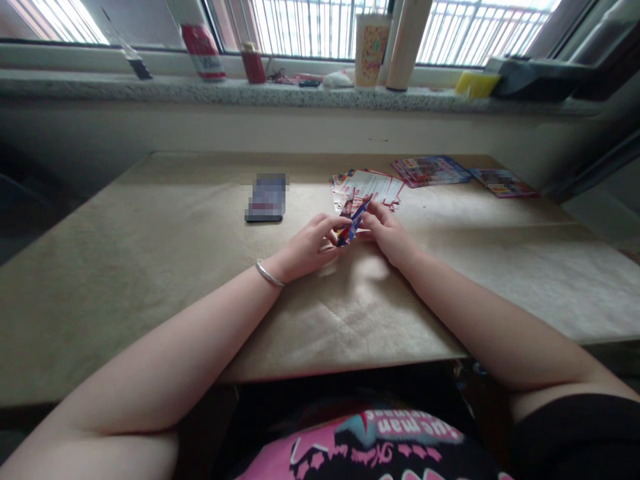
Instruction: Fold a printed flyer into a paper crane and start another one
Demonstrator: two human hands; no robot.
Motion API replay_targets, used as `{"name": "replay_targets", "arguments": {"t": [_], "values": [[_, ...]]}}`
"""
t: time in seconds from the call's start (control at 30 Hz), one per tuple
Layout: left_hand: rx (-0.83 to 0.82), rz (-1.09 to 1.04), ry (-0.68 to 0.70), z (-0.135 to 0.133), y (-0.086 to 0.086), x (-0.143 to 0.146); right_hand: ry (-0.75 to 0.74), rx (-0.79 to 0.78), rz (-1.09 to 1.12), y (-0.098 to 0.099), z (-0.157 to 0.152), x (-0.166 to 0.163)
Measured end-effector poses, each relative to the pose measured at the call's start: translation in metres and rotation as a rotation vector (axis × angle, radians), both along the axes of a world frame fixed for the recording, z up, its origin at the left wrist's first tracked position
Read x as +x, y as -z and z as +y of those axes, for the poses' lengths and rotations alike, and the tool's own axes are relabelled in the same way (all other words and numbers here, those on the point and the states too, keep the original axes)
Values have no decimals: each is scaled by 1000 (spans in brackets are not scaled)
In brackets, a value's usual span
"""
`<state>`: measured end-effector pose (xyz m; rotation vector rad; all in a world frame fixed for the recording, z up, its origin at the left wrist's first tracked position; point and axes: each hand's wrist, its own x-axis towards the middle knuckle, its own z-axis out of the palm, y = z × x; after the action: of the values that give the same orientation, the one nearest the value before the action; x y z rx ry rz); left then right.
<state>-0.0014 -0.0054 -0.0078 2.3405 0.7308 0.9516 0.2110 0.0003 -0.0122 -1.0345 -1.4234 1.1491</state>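
Note:
My left hand [317, 243], with a silver bangle [270, 274] at the wrist, grips the left side of a folded, blue and red printed card [356, 221]. The fingers of my right hand [387, 230] are closed on the card's right side. It is held tilted just above the table, with two edges standing up in a V; its inner side is partly hidden by my fingers. Right behind it lies a spread pile of white cards with red borders [375, 187], which my right fingertips overlap in view.
A dark phone [267, 197], blurred out, lies on the beige table [150, 280] to the left. Colourful printed packets [433, 171] and another stack [505, 182] lie at the back right. On the windowsill stand a red can [203, 53], a red bottle [253, 65] and a patterned cup [371, 53].

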Motion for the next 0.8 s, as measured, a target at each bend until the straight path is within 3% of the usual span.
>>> {"name": "replay_targets", "arguments": {"t": [0.17, 0.33, 0.57, 0.8], "values": [[61, 53, 20, 0, -1, 2, -28, 58, -17, 3, 1, -4], [104, 59, -103, 0, -1, 1, -91, -54, 21, 2, 1, -3], [-91, -98, -101, -4, -4, 6, -105, -79, 13, 0, 2, -3], [-99, -92, -80, -5, -7, 8, -104, -70, 28, 2, 2, -4]]}}
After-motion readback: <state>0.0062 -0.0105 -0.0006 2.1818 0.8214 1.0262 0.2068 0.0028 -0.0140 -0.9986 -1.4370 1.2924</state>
